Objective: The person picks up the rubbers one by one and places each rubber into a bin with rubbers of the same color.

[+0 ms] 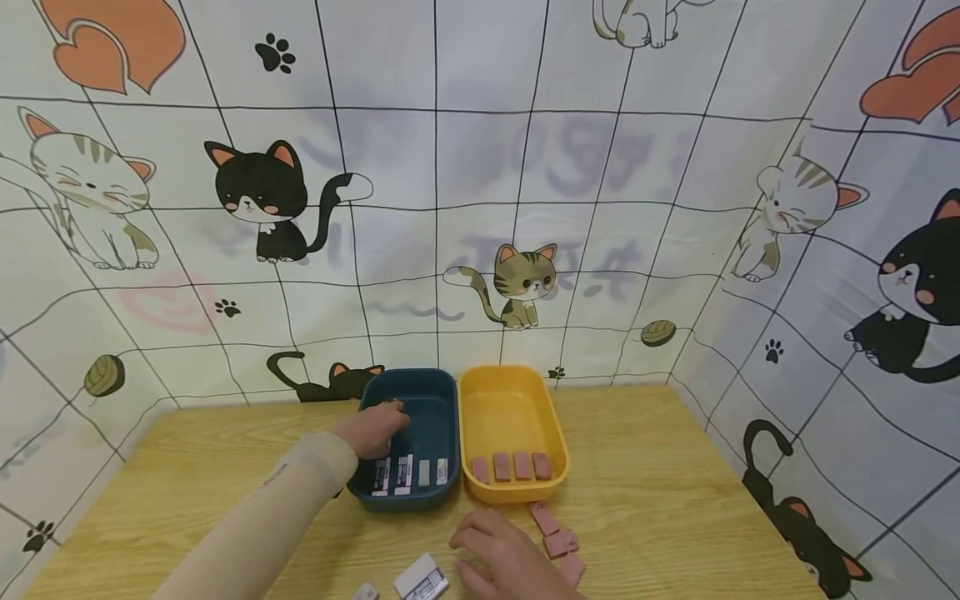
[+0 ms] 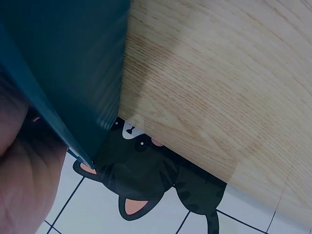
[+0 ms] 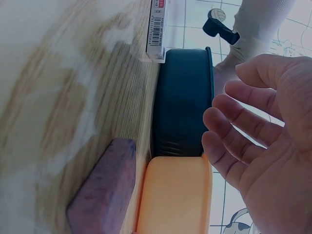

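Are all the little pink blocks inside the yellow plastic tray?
No, some pink rectangular blocks lie on the light wooden table, outside the yellow plastic tray.

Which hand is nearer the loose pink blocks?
Right. The right hand is just beside the loose pink blocks, on their left; the left hand is farther away, at the blue bin.

Head view's pretty bright and even; left wrist's way dimmer, soft shadow on the tabletop; right wrist's got whitish glare.
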The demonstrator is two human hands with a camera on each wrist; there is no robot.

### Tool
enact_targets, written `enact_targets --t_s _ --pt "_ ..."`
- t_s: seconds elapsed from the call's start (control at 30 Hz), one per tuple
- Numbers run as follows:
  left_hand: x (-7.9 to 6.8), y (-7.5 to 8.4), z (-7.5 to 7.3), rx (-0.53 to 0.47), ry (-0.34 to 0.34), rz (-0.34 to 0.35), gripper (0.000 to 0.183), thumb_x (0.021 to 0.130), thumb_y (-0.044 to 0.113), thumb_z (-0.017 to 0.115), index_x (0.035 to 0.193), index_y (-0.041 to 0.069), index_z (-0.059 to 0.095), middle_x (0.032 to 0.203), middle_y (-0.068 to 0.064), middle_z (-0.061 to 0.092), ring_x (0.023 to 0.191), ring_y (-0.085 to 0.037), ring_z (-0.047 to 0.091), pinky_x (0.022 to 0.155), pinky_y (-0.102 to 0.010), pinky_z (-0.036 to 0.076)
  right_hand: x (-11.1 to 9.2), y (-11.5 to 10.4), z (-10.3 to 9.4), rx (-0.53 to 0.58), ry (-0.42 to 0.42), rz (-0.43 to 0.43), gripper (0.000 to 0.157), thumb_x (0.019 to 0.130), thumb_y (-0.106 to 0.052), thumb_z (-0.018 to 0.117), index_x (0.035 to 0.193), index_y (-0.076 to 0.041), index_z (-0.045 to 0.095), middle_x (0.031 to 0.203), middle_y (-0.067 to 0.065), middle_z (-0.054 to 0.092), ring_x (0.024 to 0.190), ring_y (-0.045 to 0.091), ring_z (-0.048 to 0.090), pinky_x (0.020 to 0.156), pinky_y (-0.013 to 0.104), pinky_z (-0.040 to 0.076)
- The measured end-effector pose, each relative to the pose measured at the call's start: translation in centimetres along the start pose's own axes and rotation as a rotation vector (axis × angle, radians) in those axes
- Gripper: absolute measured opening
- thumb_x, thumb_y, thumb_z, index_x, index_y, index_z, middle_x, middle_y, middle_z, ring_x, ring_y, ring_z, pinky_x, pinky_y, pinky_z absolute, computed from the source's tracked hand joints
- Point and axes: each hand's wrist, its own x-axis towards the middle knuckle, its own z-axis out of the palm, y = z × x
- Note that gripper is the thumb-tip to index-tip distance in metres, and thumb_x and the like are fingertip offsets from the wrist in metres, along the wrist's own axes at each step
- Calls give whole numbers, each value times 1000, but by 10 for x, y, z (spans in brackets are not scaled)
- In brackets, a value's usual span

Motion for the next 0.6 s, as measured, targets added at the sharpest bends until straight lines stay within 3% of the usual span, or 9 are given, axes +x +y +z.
enact_targets --t_s 0.33,0.6 --pt "4 -2 3 -8 -18 -25 25 84 -6 78 107 3 75 95 -6 62 83 -18 61 80 -39 60 -1 2 2 -15 50 -32 14 96 -15 71 110 -15 72 112 -9 62 104 3 58 88 26 55" --pt "-1 -2 -1 -45 -4 -28 23 85 -7 74 107 1 75 94 -7 64 84 -20 62 81 -42 58 -1 3 3 -1 18 -7 14 96 -16 71 110 -16 72 111 -10 61 102 2 57 86 25 54"
